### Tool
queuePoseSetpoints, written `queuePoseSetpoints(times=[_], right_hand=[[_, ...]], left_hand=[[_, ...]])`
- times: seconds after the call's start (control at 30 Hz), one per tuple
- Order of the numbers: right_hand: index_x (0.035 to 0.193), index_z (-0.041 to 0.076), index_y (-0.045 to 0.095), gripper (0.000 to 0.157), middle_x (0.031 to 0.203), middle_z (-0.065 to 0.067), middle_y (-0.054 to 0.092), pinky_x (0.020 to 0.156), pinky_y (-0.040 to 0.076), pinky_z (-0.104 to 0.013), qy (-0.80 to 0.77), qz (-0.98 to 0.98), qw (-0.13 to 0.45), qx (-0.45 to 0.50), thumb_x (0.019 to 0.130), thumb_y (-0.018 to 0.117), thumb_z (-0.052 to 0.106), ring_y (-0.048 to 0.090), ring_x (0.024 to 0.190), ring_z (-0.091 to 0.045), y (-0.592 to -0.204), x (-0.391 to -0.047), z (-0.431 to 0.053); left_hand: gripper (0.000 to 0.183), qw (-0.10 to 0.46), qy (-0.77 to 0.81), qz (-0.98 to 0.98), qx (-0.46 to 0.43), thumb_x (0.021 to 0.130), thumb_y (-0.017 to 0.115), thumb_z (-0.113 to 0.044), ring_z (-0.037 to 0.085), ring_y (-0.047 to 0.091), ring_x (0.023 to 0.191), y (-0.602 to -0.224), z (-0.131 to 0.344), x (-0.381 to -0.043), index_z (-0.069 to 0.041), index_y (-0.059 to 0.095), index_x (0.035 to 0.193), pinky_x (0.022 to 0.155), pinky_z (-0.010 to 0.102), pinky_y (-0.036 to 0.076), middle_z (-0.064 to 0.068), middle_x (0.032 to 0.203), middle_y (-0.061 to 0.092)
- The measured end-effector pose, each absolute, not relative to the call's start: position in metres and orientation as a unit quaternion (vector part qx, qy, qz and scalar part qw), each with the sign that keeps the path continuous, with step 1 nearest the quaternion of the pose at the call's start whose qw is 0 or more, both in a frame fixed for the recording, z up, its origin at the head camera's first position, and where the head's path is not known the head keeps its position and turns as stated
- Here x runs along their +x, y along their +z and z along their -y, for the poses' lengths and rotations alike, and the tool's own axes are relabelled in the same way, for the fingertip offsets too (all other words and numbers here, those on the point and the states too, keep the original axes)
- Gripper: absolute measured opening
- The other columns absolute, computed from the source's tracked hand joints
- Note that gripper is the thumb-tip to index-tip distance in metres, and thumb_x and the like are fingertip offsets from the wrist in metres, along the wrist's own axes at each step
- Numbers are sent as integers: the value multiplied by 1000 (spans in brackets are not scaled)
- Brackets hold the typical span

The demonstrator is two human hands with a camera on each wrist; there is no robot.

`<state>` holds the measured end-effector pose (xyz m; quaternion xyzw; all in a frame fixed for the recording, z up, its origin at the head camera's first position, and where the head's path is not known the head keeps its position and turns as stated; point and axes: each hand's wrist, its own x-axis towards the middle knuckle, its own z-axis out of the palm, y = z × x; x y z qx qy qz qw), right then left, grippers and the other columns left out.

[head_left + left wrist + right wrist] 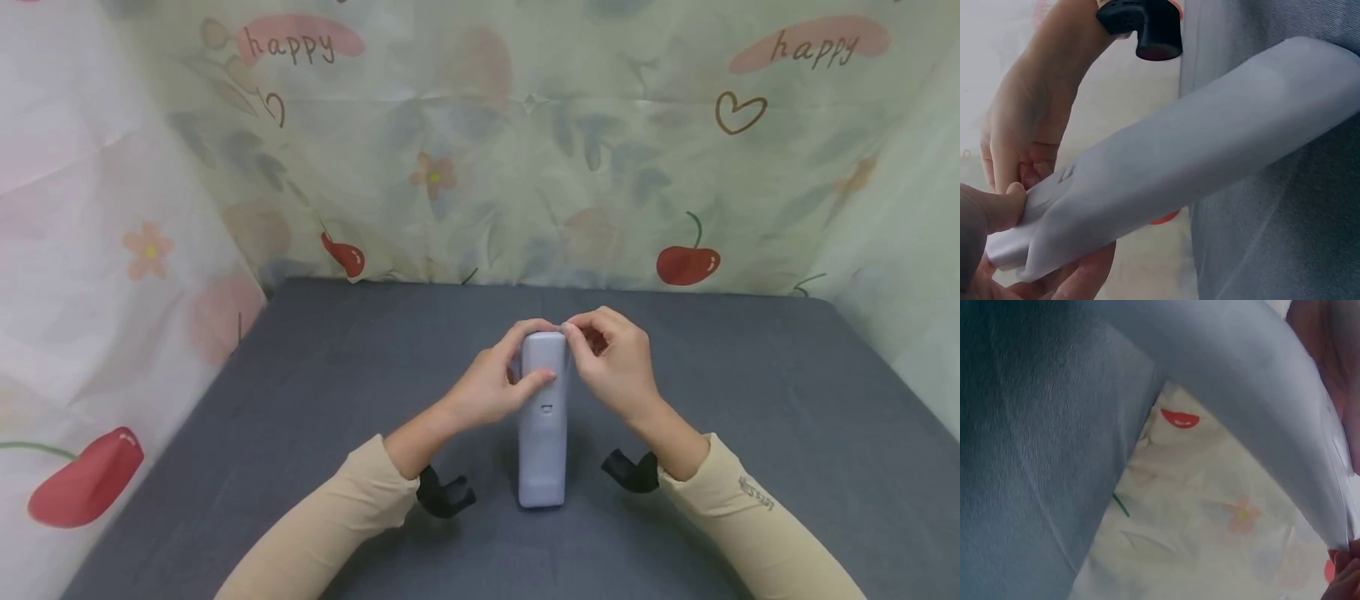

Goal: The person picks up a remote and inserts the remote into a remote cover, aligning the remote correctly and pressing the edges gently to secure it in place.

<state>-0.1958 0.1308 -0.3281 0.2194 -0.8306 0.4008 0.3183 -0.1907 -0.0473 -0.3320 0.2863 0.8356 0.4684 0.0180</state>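
Note:
A pale remote control with a small battery-cover latch stands upright on the dark table, in the middle of the head view. A thin whitish sleeve wraps most of it, its loose edge near the upper end in the left wrist view. My left hand grips the remote's upper part, thumb across the latch side and fingers round the far side. At the top right corner, my right hand pinches the sleeve's edge between thumb and finger. In the right wrist view the sleeve looks pulled taut towards those fingertips.
The dark grey tabletop spreads around the hands. Patterned curtains hang behind it and at both sides. A black wrist-worn mount juts out under the left forearm, another black mount under the right.

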Motion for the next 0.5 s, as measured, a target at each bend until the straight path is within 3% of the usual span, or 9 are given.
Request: queuePoseSetpoints(times=[0.13,0.23,0.5], right_hand=[[79,-2,68,4,64,-9,52,50,36,-20,346,821,377,252,79,67,-5,42,55,-11,-328,-193,-129],[78,-1,66,7,63,-9,51,49,36,-22,321,816,404,262,77,67,-8,42,55,-11,-327,-190,-127],[78,-5,65,6,64,-12,52,47,41,-27,260,813,441,278,74,69,-8,44,55,-16,-327,-183,-122]], left_hand=[[49,30,501,-825,260,92,60,-18,24,63,91,-329,46,-191,-17,34,133,60,25,49,14,112,58],[47,39,513,-821,246,92,59,-19,28,61,108,-325,46,-191,-16,33,131,65,28,53,16,118,56],[45,31,490,-839,236,92,59,-21,26,64,94,-322,46,-186,-14,34,129,61,25,50,17,114,60]])
